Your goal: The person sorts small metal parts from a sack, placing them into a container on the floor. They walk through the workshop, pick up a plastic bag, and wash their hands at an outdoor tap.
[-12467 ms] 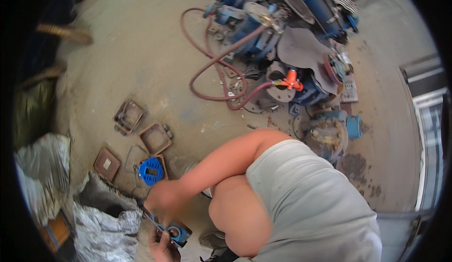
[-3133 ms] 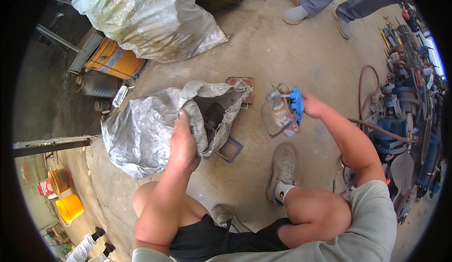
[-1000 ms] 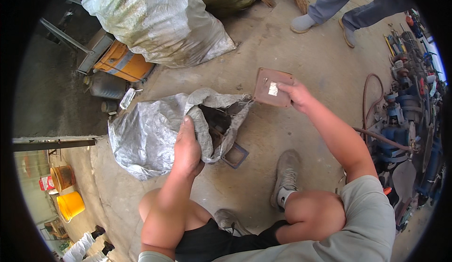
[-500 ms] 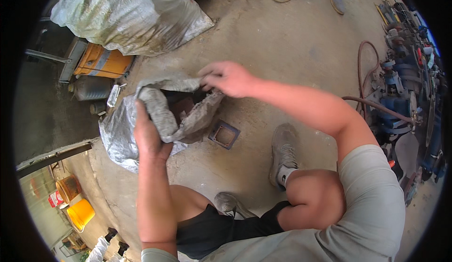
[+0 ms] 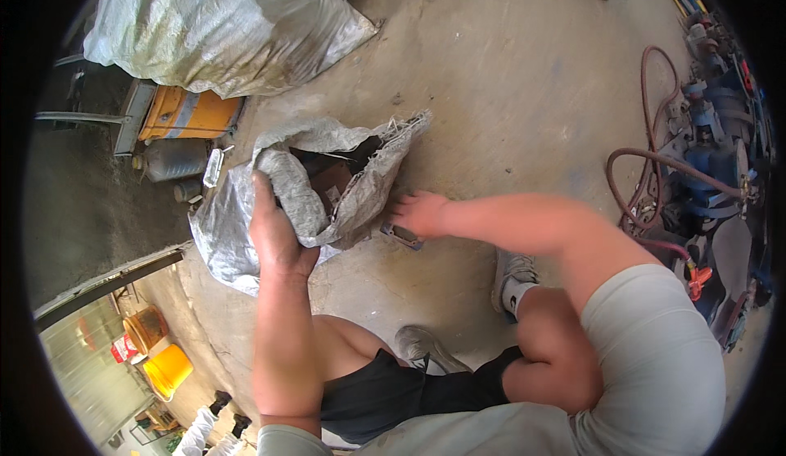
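Here, the left hand (image 5: 277,235) is closed around the rolled left edge of the grey sack (image 5: 296,198). Just right of the sack, the right hand (image 5: 419,214) partly covers a small frame (image 5: 404,237); whether its fingers grip it, I cannot tell.

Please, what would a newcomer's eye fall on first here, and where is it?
Probably the open silvery-grey woven sack near the centre, gripped by the left hand. Just right of it, the right hand partly covers a small dark rectangular frame. The bright yellow bucket at lower left also stands out.
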### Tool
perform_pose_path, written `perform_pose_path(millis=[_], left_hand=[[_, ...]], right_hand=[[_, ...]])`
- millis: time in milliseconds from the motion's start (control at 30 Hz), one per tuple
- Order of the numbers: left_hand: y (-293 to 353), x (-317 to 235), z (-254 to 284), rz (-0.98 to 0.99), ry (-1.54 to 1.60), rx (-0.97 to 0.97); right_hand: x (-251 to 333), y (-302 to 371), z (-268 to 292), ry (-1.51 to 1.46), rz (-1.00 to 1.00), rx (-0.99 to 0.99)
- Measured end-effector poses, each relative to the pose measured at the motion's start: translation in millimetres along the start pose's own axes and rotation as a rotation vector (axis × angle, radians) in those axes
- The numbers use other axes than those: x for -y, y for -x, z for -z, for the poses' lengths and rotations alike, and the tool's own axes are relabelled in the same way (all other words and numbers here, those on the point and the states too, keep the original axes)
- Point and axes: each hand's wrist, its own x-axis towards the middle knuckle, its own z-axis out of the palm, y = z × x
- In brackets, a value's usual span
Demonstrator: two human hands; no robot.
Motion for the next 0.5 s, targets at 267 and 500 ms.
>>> perform_pose_path(millis=[267,500], left_hand=[[7,4,4,0.056,-0.041,-0.092],[18,16,25,0.082,-0.131,0.006]], right_hand=[[-21,14,-8,0.024,-0.086,0.127],[-45,100,95,-1.045,-0.547,-0.267]])
